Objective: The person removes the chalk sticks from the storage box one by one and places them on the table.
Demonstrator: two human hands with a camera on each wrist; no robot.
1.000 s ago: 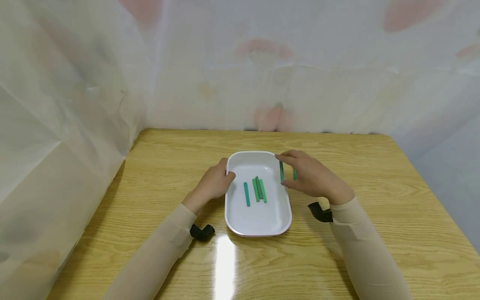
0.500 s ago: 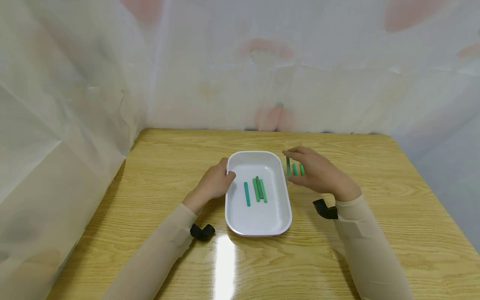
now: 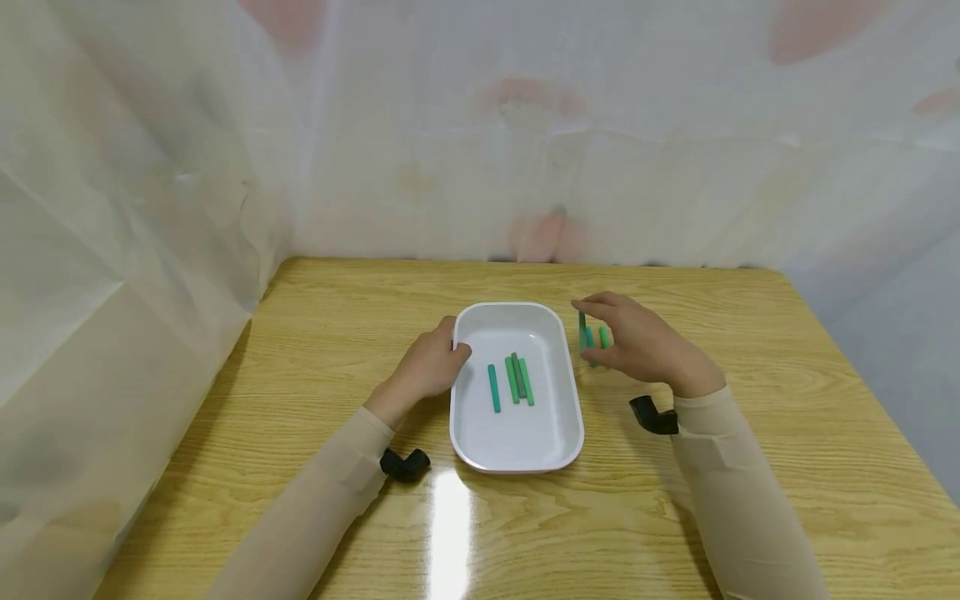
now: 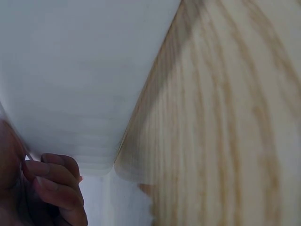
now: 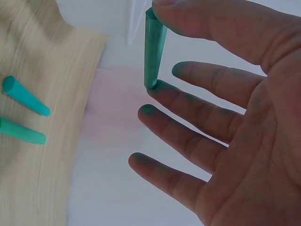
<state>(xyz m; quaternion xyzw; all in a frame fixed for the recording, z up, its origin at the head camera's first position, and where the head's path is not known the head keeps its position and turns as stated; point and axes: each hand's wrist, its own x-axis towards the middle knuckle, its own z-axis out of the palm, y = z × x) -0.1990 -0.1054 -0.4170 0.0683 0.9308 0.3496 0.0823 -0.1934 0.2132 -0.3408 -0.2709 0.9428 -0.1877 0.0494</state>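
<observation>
Beside the tray, the pinched stick is slim and dark green.

wood-grain table: bright glare at front | pale sheeting: reddish patches, behind and beside table

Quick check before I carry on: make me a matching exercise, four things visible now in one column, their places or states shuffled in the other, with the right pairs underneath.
Things
1. Left bare hand
2. Right bare hand
3. White rectangular tray with rounded corners
4. Slim teal stick and slim light green stick at the left of the right wrist view

Places and states
A. Lying on the wood-grain table, outside the tray
B. Pinching a slim dark green stick between thumb and fingers
C. Containing four sticks
D. Gripping the tray's side

Pairs: 1-D, 2-B, 3-C, 4-A
</observation>
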